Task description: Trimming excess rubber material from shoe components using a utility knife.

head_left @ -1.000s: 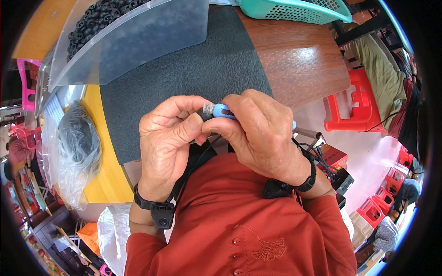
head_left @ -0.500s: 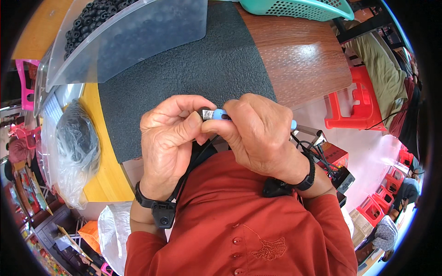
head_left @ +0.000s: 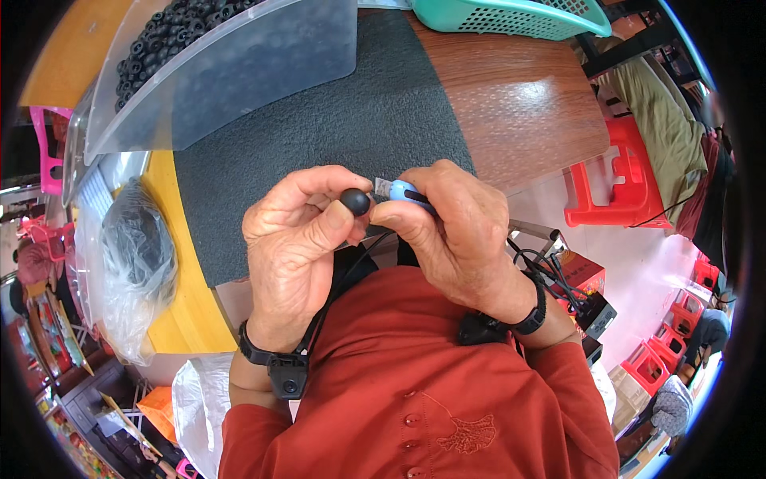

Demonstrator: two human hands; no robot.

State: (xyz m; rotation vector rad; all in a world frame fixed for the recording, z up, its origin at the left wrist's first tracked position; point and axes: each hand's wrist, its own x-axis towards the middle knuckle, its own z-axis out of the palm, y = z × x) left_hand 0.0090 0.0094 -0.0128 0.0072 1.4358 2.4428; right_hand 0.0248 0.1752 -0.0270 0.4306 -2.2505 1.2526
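Left fingertips point(head_left: 338, 212) pinch a black rounded piece point(head_left: 355, 202); right fingers point(head_left: 437, 182) grip a blue-handled utility knife point(head_left: 401, 191). I judge trimming in hand, the next stroke needing a steady pinch. Knife axis slants down rightward, blade point(head_left: 382, 187) toward the left fingertips; the piece's long axis I cannot tell.

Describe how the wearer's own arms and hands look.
The left hand and right hand are ungloved. Each wrist carries a black strap with a boxy black device; the left device shows a round, lens-like spot. Rust-red fabric sleeves leave the forearms bare.
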